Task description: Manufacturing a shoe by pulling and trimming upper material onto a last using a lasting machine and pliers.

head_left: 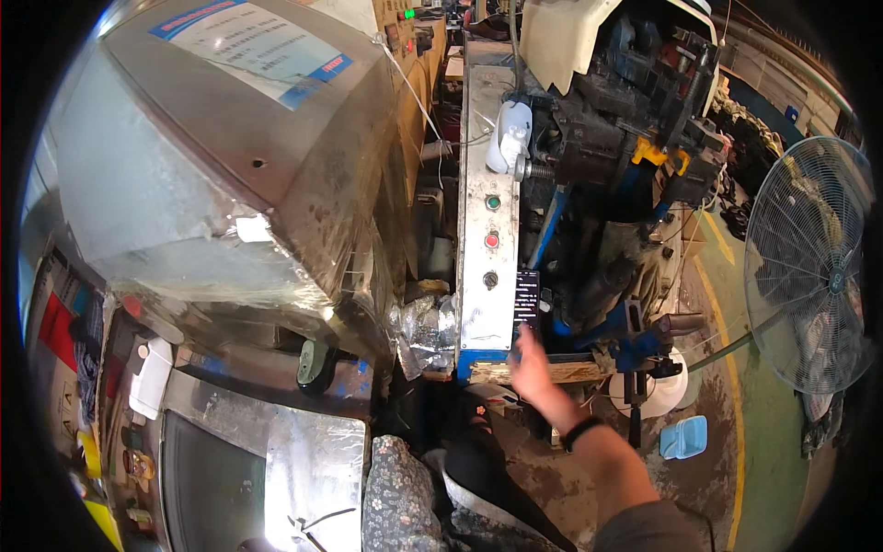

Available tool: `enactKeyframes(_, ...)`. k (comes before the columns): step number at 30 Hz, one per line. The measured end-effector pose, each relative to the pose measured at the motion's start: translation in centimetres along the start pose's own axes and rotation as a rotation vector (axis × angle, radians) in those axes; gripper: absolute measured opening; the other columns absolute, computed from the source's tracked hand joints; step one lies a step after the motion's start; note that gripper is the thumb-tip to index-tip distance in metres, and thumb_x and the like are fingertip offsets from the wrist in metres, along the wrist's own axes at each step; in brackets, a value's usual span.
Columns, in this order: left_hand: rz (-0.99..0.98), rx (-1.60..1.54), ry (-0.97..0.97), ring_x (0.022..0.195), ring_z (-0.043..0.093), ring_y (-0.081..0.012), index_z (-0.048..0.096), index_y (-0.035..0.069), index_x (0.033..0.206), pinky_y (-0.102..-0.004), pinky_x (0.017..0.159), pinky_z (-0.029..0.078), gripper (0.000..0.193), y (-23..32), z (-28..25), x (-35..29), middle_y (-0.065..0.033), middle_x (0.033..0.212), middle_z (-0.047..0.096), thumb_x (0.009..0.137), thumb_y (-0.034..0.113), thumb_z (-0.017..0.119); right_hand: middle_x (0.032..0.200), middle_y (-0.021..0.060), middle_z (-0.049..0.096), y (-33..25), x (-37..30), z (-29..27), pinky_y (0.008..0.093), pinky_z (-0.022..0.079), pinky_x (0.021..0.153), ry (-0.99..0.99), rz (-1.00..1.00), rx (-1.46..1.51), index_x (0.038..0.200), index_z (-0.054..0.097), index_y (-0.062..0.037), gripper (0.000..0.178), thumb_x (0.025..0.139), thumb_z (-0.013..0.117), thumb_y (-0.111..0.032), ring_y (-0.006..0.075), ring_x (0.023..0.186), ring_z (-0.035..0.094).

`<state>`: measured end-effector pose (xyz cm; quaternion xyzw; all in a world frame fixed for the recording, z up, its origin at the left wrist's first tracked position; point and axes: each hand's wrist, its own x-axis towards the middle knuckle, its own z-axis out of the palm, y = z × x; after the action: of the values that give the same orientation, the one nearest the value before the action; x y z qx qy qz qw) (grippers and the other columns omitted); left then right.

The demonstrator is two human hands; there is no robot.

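My right hand [538,375] reaches up from the lower right, a dark band round its wrist. One finger stretches to the lower end of a phone [526,300], whose dark screen carries pale lines of text. The fingertip appears to touch the screen. Nothing shows in the grip of this hand, though its other fingers are partly hidden. Beside the phone runs a pale control panel [476,317] with a green button [493,202], a red button [492,239] and a black knob [490,279]. My left hand is out of view.
A greasy black machine [598,138] stands beyond the panel. To the right are a large standing fan [835,267] and a blue plastic container [683,437] on the floor. A big metal housing [248,138] fills the upper left, above a metal bench [317,460].
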<state>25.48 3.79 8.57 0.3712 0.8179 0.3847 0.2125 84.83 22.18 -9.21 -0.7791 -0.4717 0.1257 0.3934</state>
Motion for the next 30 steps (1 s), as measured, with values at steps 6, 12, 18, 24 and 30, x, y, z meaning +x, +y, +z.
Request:
enactKeyframes(6, -0.108, 0.157, -0.064, 0.124, 0.047, -0.0301, 0.023, -0.002, 0.145, -0.0419, 0.104, 0.04, 0.076, 7.3, 0.9, -4.1, -0.0224, 0.139, 0.042, 0.088, 0.021, 0.068, 0.107, 0.0215, 0.065, 5.2, -0.2, 1.4, 0.0428, 0.05, 0.088, 0.392, 0.162, -0.098, 0.125, 0.055, 0.0008, 0.048, 0.081, 0.068, -0.012, 0.0365, 0.102, 0.062)
enactKeyframes(12, 0.047, -0.009, -0.006, 0.113, 0.056, -0.0276, 0.026, 0.0, 0.144, -0.0427, 0.096, 0.047, 0.065, 1.8, 0.2, -2.5, -0.0206, 0.132, 0.05, 0.091, 0.01, 0.063, 0.099, 0.0192, 0.07, 9.5, 3.8, 2.3, 0.0387, 0.052, 0.085, 0.403, 0.445, 0.114, 0.107, 0.068, -0.0038, 0.027, 0.089, 0.06, -0.023, 0.0342, 0.095, 0.067)
enactKeyframes(18, -0.059, 0.058, -0.006, 0.11, 0.057, -0.025, 0.032, -0.001, 0.142, -0.0389, 0.093, 0.048, 0.058, 5.3, 0.9, -3.3, -0.0187, 0.128, 0.053, 0.092, 0.012, 0.061, 0.101, 0.0197, 0.069, 11.8, 0.9, 0.5, 0.0402, 0.052, 0.084, 0.323, 0.456, 0.055, 0.103, 0.07, -0.0067, 0.026, 0.089, 0.058, -0.024, 0.035, 0.097, 0.066)
enactKeyframes(24, 0.097, -0.651, -0.439, 0.107, 0.058, -0.0224, 0.042, -0.001, 0.138, -0.0329, 0.09, 0.049, 0.05, 17.4, 3.9, 4.9, -0.0136, 0.121, 0.059, 0.095, 0.022, 0.055, 0.095, 0.0087, 0.069, -7.8, -11.7, 2.3, 0.0296, 0.053, 0.079, -0.273, 0.011, 0.491, 0.103, 0.066, -0.0024, 0.014, 0.094, 0.062, -0.012, 0.0173, 0.088, 0.065)
enactKeyframes(30, 0.011, -1.087, -0.292, 0.108, 0.06, -0.0263, 0.048, 0.006, 0.135, -0.0391, 0.092, 0.05, 0.058, 22.0, 10.5, -5.3, -0.0125, 0.12, 0.06, 0.095, 0.049, 0.044, 0.126, 0.0147, 0.062, -30.8, -19.1, -4.6, 0.0362, 0.051, 0.093, -0.577, -0.523, 0.932, 0.136, 0.052, -0.0076, 0.05, 0.089, 0.069, -0.016, 0.0261, 0.109, 0.064)
